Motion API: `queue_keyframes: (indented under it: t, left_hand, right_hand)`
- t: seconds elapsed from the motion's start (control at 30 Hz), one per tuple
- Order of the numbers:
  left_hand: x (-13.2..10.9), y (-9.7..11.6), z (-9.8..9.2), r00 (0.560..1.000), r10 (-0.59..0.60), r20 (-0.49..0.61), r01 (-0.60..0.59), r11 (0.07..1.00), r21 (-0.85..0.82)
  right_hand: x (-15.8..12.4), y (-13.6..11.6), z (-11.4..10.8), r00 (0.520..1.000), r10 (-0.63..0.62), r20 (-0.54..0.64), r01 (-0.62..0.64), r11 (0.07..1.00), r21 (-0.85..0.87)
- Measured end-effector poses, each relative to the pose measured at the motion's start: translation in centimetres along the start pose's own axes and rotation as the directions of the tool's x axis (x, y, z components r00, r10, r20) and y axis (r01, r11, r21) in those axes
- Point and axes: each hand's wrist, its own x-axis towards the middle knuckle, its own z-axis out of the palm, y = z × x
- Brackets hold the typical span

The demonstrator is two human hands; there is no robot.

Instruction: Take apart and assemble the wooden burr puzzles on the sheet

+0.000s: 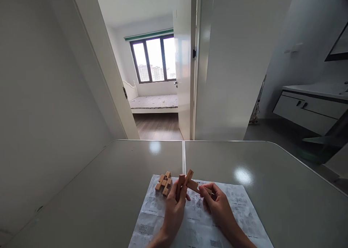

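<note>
My left hand (176, 208) is closed around notched wooden puzzle sticks (182, 183), held upright just above a printed instruction sheet (239, 211). My right hand (214, 202) pinches another wooden stick (194, 185) that crosses those in the left hand. A small cluster of loose wooden puzzle pieces (164, 183) lies on the sheet's far left corner, just left of my left hand.
The sheet lies at the near edge of a grey table (108, 190) with a seam down its middle. Beyond the table stand a white wall, an open door (185, 67) into a bedroom, and a vanity cabinet (310, 106) at the right.
</note>
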Motion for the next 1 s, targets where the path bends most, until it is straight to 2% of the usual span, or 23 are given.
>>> queue_keyframes:
  t: [0.17, 0.43, 0.7, 0.87, 1.0]
  left_hand:
    - [-0.29, -0.20, 0.07, 0.998, 0.068, 0.020, -0.069, 0.995, 0.078]
    - [-0.46, -0.35, 0.06, 0.997, 0.061, 0.046, -0.065, 0.992, 0.110]
    - [-0.84, -0.09, 0.25, 0.998, 0.069, 0.008, -0.070, 0.985, 0.161]
    - [-1.01, 0.44, 0.33, 0.996, 0.049, 0.070, -0.059, 0.986, 0.158]
    - [-0.94, 0.01, 0.20, 0.990, 0.000, 0.140, -0.024, 0.985, 0.170]
  right_hand:
    - [-0.02, 0.08, 0.06, 1.000, 0.007, 0.006, -0.007, 1.000, 0.018]
    - [0.22, 0.27, -0.07, 1.000, 0.015, 0.018, -0.015, 1.000, 0.027]
    - [0.16, -0.02, 0.02, 0.998, 0.048, 0.030, -0.049, 0.998, 0.025]
    - [-0.01, -0.42, 0.07, 0.998, 0.022, 0.060, -0.022, 1.000, -0.003]
    - [-0.12, -0.51, 0.12, 0.998, -0.001, 0.057, 0.003, 0.999, -0.035]
